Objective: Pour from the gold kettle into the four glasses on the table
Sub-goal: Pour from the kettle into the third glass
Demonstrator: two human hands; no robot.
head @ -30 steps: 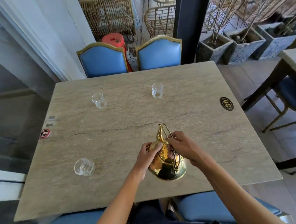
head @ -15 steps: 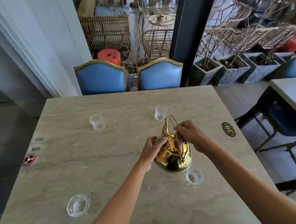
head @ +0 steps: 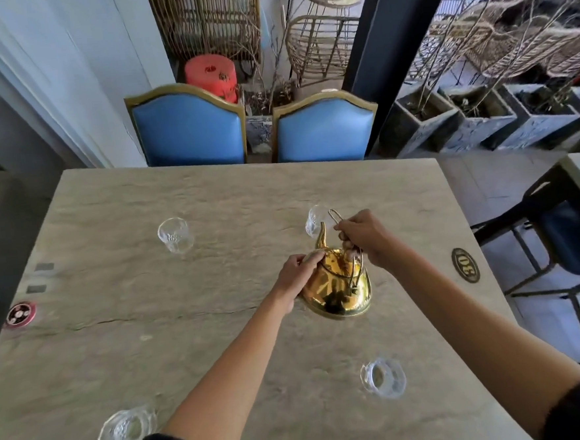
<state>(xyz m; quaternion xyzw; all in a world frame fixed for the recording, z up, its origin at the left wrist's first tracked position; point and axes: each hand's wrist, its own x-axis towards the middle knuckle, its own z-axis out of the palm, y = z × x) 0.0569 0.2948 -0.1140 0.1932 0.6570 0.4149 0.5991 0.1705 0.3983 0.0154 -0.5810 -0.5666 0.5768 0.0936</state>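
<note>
The shiny gold metal kettle (head: pixel 338 287) hangs over the grey stone table (head: pixel 152 332), spout aimed away at the far-right clear ribbed glass (head: pixel 314 220). Right hand (head: pixel 365 237) grips the wire handle; left hand (head: pixel 296 276) presses the lid. Next, I'd judge: tip it forward steadily.

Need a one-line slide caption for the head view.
Both hands tip the gold kettle, spout toward the far-right glass; three other glasses wait on the table.
</note>
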